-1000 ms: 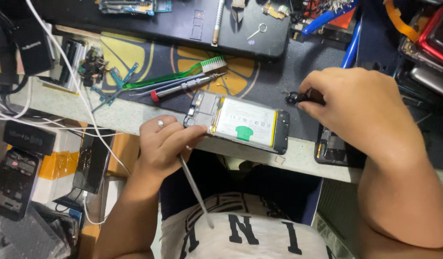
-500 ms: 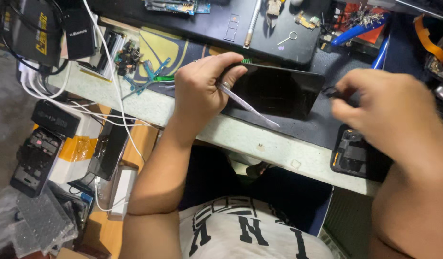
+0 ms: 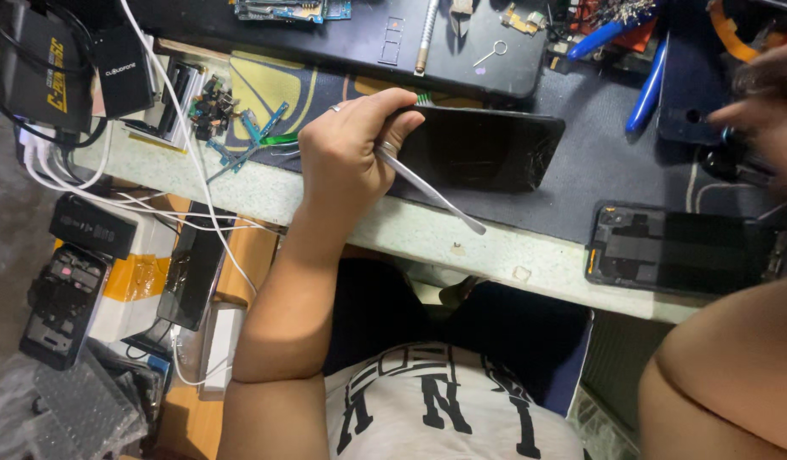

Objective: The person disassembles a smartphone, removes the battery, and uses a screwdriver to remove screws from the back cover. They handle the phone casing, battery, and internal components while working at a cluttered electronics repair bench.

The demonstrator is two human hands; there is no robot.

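Observation:
My left hand grips the left end of a black phone that lies dark side up on the dark work mat. The same hand holds thin metal tweezers, whose tips point toward the table's front edge. My right hand is at the far right edge, blurred, with its fingers closed on a small dark tool. It is well apart from the phone.
A second phone, opened, lies at the front right of the table. Blue-handled pliers and a black tray sit at the back. White cables and small parts crowd the left. Phones and boxes lie below left.
The phone, first open side up, was turned over and now lies dark side up. My left hand moved onto its left end with the tweezers. My right hand drew away to the right.

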